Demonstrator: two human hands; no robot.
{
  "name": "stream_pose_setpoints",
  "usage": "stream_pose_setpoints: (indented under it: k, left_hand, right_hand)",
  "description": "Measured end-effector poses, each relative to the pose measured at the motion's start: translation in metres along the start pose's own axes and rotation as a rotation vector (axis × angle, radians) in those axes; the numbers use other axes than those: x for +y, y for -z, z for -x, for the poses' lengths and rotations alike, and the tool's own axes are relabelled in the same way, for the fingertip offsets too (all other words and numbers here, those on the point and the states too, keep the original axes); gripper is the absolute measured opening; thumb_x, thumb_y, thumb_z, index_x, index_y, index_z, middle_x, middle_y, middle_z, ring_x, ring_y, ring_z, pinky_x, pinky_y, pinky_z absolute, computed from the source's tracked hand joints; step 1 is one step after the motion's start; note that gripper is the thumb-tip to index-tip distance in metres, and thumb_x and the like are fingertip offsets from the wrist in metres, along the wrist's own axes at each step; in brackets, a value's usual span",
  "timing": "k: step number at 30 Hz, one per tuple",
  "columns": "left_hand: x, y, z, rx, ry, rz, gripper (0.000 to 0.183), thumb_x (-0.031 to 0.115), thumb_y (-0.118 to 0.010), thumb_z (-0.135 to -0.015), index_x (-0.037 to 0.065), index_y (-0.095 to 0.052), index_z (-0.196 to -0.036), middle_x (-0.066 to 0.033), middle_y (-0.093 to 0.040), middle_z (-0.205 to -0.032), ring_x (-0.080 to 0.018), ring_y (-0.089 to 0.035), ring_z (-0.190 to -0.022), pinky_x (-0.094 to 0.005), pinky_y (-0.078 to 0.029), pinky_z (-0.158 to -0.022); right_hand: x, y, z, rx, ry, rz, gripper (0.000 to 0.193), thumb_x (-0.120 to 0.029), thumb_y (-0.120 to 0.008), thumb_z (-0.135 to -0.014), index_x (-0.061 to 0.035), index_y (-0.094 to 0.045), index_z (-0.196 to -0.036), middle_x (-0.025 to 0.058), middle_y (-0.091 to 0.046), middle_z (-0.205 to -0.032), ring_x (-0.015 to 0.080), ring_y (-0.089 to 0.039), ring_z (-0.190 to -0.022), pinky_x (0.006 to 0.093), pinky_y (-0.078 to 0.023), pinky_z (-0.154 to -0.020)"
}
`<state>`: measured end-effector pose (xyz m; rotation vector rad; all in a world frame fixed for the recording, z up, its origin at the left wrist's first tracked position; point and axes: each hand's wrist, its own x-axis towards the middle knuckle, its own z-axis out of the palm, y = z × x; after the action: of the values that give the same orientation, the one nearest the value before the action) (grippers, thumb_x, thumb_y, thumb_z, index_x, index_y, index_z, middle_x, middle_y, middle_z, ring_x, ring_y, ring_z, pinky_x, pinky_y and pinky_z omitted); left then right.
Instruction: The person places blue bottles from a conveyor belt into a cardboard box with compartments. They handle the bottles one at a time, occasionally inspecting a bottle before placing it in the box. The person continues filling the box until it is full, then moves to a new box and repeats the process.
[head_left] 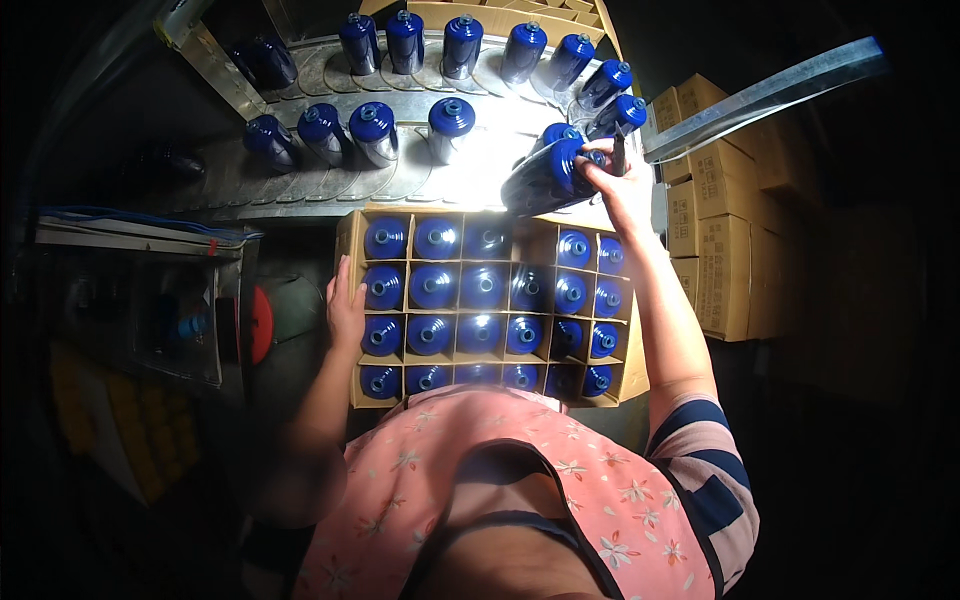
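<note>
A cardboard box with dividers stands in front of me, filled with blue bottles seen from above, necks up. One compartment in its far row shows bare cardboard. My left hand rests along the box's left wall, fingers stretched out. Beyond the box's far right corner, my right hand grips a tilted blue bottle near its neck, over the conveyor. A small dark object shows by the right fingers; its kind is unclear. Another blue bottle stands just behind the held one.
Several blue bottles stand along the near conveyor track, more on the far one, which curves round at the right. A metal rail juts out there. Stacked cartons stand at right. At left are a metal frame and a red round object.
</note>
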<state>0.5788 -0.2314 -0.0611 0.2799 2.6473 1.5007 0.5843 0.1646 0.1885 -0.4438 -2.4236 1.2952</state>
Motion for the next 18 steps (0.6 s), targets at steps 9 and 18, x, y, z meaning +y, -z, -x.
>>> stream_pose_setpoints:
  k: [9, 18]
  left_hand:
    - [0.006, -0.006, -0.008, 0.006, 0.031, 0.059, 0.058, 0.003, -0.057, -0.088, 0.009, -0.039, -0.143, -0.0113, -0.046, -0.142, -0.0306, -0.044, -0.128, -0.0360, -0.035, -0.106]
    - [0.003, -0.003, -0.010, -0.016, 0.136, -0.024, 0.058, 0.005, -0.057, -0.089, 0.012, -0.039, -0.143, -0.0117, -0.047, -0.141, -0.0309, -0.047, -0.127, -0.0359, -0.039, -0.104]
  right_hand:
    - [0.098, -0.071, -0.106, 0.061, -0.115, 0.223, 0.039, -0.030, -0.073, -0.070, -0.0045, -0.070, -0.099, 0.0134, -0.070, -0.081, 0.0219, -0.069, -0.075, 0.0324, -0.052, -0.071]
    - [0.110, -0.067, -0.099, 0.059, -0.097, 0.174, 0.046, -0.020, -0.076, -0.078, -0.0136, -0.065, -0.122, 0.0015, -0.064, -0.071, 0.0055, -0.057, -0.056, 0.0218, -0.045, -0.053]
